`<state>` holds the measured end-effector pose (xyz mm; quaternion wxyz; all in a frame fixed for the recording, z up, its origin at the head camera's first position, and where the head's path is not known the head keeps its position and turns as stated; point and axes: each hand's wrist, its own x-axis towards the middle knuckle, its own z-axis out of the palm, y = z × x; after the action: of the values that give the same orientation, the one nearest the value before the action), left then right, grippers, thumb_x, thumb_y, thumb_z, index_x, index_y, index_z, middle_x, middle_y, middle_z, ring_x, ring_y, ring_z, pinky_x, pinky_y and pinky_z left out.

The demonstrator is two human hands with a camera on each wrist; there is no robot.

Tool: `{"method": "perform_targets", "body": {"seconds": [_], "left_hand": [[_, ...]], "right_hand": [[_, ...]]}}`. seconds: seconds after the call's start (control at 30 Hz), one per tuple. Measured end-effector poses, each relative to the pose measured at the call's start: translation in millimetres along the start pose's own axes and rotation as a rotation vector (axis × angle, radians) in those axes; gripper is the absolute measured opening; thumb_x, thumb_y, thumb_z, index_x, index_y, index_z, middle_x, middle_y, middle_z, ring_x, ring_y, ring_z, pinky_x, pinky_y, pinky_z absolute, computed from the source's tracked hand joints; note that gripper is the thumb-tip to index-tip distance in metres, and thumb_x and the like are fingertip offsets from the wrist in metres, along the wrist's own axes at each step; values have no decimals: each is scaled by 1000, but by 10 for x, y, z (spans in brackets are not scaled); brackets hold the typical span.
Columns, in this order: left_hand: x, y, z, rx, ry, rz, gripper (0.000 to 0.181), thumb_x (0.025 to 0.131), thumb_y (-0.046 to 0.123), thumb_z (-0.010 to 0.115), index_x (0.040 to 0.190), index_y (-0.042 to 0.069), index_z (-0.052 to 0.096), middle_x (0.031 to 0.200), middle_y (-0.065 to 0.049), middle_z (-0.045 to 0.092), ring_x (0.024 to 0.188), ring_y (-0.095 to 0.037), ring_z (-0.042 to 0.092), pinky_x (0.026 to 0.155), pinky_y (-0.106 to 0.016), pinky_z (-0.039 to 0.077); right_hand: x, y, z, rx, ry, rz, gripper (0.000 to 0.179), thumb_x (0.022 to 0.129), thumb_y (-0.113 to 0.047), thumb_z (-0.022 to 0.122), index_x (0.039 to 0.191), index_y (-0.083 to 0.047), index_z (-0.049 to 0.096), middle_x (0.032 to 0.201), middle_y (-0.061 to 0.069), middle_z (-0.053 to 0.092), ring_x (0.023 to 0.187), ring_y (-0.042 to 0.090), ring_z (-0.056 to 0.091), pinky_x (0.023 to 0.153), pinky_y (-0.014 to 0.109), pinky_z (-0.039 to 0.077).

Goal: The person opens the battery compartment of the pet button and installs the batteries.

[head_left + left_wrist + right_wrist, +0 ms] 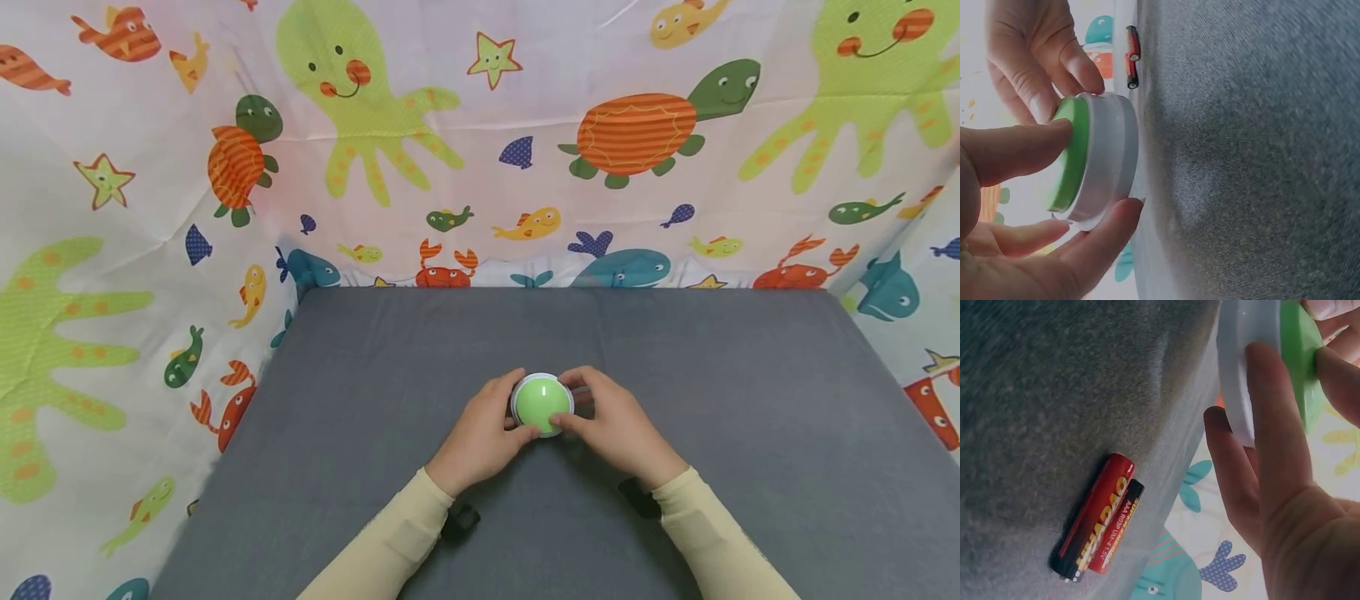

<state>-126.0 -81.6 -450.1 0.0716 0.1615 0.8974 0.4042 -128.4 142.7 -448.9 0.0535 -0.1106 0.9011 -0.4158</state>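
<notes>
A round push button (543, 403) with a smooth green dome and a white base is held between both hands above the grey tabletop. My left hand (480, 429) grips its left side, with the thumb near the front rim and fingers round the base. From the right, my right hand (618, 429) pinches it, thumb on the green dome and fingers along the white side (1250, 369). Two red-and-black AAA batteries, one battery (1094, 515) beside the other battery (1119, 528), lie on the table near the right hand. The head view does not show them.
The grey cloth-covered table (420, 342) spreads around the hands. A white curtain (517, 100) printed with sea animals hangs along the back and both sides. Dark wrist devices (461, 523) sit under both forearms.
</notes>
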Motion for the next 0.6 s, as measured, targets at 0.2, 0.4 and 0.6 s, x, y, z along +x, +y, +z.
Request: {"method": "perform_targets", "body": {"seconds": [0.2,0.4,0.6], "left_hand": [[9,21,-61,4,9,-20,83,91,18,89,162,8,47,141,-13,61,115,-26,63,99,-44,55],[2,32,-73,-35,-16,-42,65,96,19,84,155,13,55,139,-8,60,120,-24,63,104,-43,56],[10,10,-32,-66,-34,-33,43,96,12,82,133,14,59,128,-6,61,114,-21,64,97,-37,60]], "right_hand": [[13,-19,-8,-9,-18,-6,74,93,-26,87,156,-7,54,139,13,66,123,32,70,101,56,58],[-10,-19,-8,66,-24,-32,44,97,-26,83,134,-19,61,132,6,68,126,35,69,101,58,58],[-13,-35,0,102,-80,-88,37,96,-16,83,123,-24,58,134,3,69,131,36,68,96,49,63]]}}
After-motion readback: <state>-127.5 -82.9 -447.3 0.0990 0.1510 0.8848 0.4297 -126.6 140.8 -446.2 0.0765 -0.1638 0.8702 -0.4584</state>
